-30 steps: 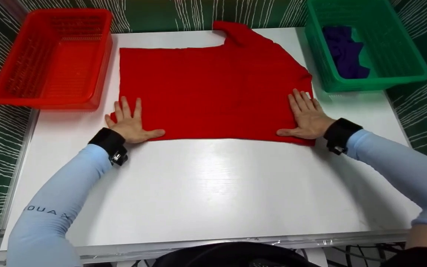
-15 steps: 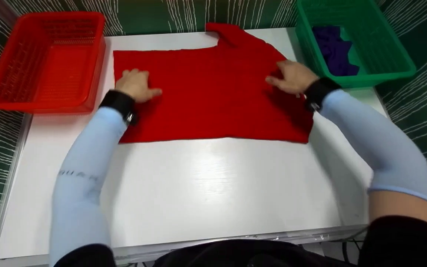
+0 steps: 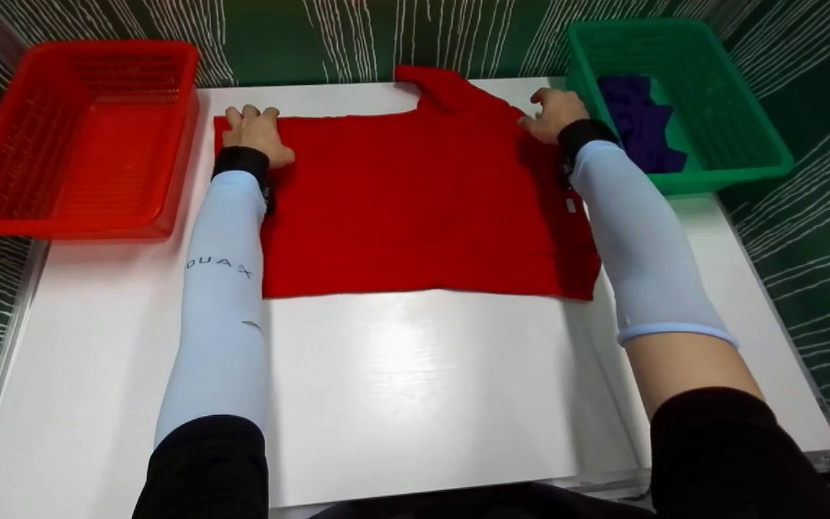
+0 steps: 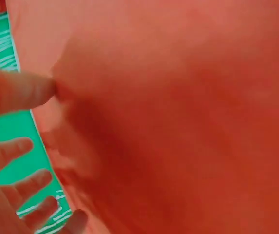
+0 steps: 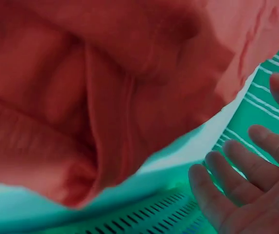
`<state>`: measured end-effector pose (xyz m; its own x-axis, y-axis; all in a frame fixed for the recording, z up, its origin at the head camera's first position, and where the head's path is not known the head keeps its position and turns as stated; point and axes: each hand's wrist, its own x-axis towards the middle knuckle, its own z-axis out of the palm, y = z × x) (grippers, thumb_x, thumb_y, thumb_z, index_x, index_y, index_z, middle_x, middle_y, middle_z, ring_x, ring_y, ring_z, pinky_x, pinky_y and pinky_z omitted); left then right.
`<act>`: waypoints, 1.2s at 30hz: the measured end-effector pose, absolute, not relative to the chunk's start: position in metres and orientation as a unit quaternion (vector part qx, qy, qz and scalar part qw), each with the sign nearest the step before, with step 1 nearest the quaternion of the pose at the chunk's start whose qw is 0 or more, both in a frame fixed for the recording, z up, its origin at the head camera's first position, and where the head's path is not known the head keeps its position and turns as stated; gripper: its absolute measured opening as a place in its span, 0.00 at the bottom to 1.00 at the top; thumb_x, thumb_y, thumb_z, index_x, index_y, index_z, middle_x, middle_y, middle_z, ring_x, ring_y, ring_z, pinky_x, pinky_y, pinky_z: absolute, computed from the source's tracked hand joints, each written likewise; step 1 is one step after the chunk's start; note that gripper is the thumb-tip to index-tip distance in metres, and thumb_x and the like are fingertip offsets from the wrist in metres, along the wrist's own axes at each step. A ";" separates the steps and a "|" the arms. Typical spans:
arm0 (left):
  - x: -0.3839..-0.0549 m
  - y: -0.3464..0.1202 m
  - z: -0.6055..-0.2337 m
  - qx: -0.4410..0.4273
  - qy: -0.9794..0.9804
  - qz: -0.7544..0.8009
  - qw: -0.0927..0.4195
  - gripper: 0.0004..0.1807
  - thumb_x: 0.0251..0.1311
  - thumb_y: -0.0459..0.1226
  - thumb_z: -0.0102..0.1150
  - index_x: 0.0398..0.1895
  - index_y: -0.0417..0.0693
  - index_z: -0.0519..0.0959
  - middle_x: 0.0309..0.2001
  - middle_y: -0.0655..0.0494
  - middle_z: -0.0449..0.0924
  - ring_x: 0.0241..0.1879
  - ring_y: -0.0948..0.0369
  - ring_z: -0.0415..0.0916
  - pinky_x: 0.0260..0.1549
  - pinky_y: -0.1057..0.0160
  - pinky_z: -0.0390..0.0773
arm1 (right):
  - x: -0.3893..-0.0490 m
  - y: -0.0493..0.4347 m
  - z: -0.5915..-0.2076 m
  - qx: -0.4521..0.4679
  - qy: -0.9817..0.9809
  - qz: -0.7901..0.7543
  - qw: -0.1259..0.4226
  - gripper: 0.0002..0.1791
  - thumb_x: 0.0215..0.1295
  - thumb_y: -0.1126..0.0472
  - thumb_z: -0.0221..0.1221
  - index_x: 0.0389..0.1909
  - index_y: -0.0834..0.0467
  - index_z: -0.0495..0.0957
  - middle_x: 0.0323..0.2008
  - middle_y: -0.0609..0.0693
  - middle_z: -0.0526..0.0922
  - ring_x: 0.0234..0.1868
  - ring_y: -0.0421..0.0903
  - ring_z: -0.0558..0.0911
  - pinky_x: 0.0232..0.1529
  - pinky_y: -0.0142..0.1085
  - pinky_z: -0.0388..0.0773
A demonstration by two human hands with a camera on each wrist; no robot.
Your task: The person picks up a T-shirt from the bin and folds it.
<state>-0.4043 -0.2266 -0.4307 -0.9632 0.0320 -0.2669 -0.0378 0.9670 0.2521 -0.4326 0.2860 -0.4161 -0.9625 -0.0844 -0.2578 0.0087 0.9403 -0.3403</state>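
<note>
A red shirt (image 3: 400, 194) lies flat on the white table, apparently folded lengthwise, with a sleeve-like flap (image 3: 429, 78) sticking out at the back. My left hand (image 3: 253, 133) is over its back left corner. In the left wrist view, the left thumb (image 4: 25, 91) is at the cloth's border and the fingers are spread apart, gripping nothing. Above the shirt's slanted right edge is my right hand (image 3: 555, 114), beside the green basket. Its fingers (image 5: 246, 168) are extended, apart from the cloth in the right wrist view. A small white tag (image 3: 570, 205) shows under the right forearm.
At the back left stands a red plastic basket (image 3: 184, 151). A green basket (image 3: 725, 176) with dark purple cloth (image 3: 638, 126) inside stands at the back right. Behind the white table (image 3: 415, 396) rises a green wall (image 3: 300, 43) with white streaks.
Both hands were pressed flat near the shirt's front corners. They have lifted and moved away from the body to its back edge. The shirt has stayed in place.
</note>
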 end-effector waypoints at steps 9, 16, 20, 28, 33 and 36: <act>-0.404 -0.225 -0.432 0.043 0.972 0.099 0.208 0.58 0.64 0.47 0.61 0.94 0.46 0.43 0.89 0.28 0.49 0.82 0.29 0.44 0.79 0.20 0.54 | -0.435 0.278 -0.413 -0.048 0.961 -0.116 0.248 0.57 0.67 0.57 0.61 0.92 0.60 0.43 0.86 0.75 0.58 0.83 0.71 0.65 0.87 0.66 0.63; -0.404 -0.232 -0.440 0.020 0.984 0.105 0.146 0.43 0.79 0.48 0.45 0.92 0.43 0.51 0.89 0.31 0.52 0.85 0.30 0.43 0.81 0.22 0.50 | -0.488 0.287 -0.471 -0.025 0.971 -0.169 0.164 0.41 0.78 0.44 0.52 0.86 0.60 0.64 0.78 0.65 0.77 0.77 0.62 0.77 0.81 0.55 0.72; -0.406 -0.232 -0.448 0.005 0.988 0.079 0.131 0.37 0.80 0.45 0.47 0.86 0.38 0.62 0.80 0.24 0.64 0.80 0.30 0.52 0.79 0.22 0.56 | -0.514 0.292 -0.498 -0.023 0.968 -0.184 0.170 0.38 0.76 0.52 0.54 0.83 0.62 0.69 0.75 0.66 0.80 0.72 0.63 0.80 0.74 0.55 0.77; -0.408 -0.225 -0.436 0.014 0.993 0.071 0.098 0.29 0.72 0.47 0.58 0.66 0.35 0.83 0.68 0.26 0.74 0.74 0.34 0.60 0.74 0.29 0.67 | -0.476 0.269 -0.452 -0.025 0.952 -0.214 0.218 0.39 0.73 0.48 0.57 0.81 0.61 0.72 0.77 0.67 0.75 0.69 0.59 0.76 0.72 0.48 0.76; -0.403 -0.223 -0.430 0.057 0.992 0.091 0.060 0.31 0.77 0.52 0.56 0.64 0.32 0.85 0.62 0.28 0.84 0.70 0.34 0.69 0.70 0.31 0.70 | -0.445 0.245 -0.423 -0.015 0.951 -0.256 0.175 0.30 0.81 0.42 0.54 0.65 0.63 0.82 0.63 0.61 0.84 0.64 0.57 0.77 0.71 0.46 0.75; -0.398 -0.223 -0.424 0.094 0.991 0.090 0.043 0.30 0.78 0.52 0.57 0.60 0.31 0.87 0.55 0.28 0.88 0.65 0.33 0.76 0.68 0.32 0.74 | -0.447 0.242 -0.426 -0.018 0.944 -0.297 0.141 0.12 0.75 0.49 0.58 0.40 0.54 0.82 0.34 0.42 0.81 0.47 0.47 0.75 0.54 0.38 0.73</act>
